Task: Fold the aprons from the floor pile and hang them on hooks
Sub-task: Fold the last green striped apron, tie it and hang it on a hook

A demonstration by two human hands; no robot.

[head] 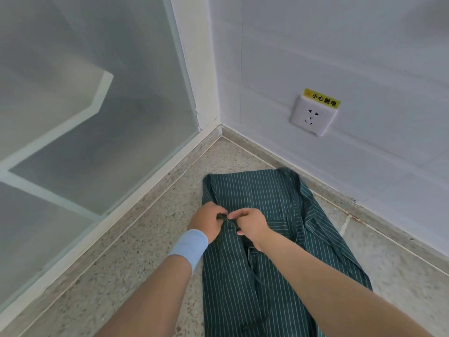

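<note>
apron (255, 195), green and striped, is lying flat on the speckled floor (145, 239); left hand (206, 221) and right hand (251, 223) are pinching its dark strap (224, 217), each grip clamped on it

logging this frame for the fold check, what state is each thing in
green striped apron, lying on the floor, edges turned in, not hung
apron strap, pinched between both hands
left hand, pinching the apron strap
right hand, pinching the apron strap
wall socket, nothing plugged in
blue wristband, worn on the left wrist
</note>
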